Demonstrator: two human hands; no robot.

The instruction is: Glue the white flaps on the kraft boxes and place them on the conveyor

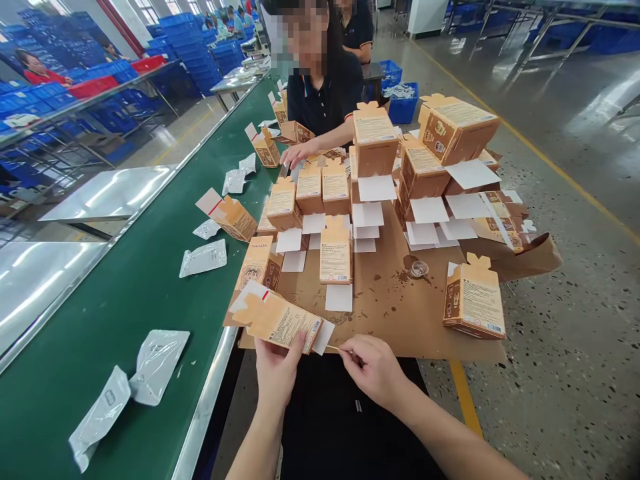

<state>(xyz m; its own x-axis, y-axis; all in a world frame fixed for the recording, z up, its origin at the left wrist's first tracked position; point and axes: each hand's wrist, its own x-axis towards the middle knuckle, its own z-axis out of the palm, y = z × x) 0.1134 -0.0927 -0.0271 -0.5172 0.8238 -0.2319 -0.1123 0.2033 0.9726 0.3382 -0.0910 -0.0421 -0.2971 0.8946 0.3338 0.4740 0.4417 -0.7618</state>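
Your left hand (pixel 276 373) had a printed carton (pixel 287 323) gripped snugly, thumb over the text panel, fingers mostly hidden beneath. Carton was tilted at the near edge of the cardboard sheet (pixel 385 330), white end flap (pixel 325 337) toward your right hand (pixel 373 367). That hand had a tight pinch on a thin stick (pixel 332 347), thumb against forefinger; stick tip was at the flap, couldn't tell if touching.

Risks, my judgement: a loose pinch could have let the stick skid off the flap and mark the printed panel, if its tip was wet. Too hard a thumb squeeze could have dented the carton wall. A swing left could have bumped the upright carton (pixel 257 257) just behind. A small clear dish (pixel 419 269) sat ahead of your right hand, dark spots (pixel 395 293) near it; a careless reach could have tipped it. Top carton (pixel 459 127) perched high on the right-hand pile (pixel 425 170); a knock there could have toppled it.
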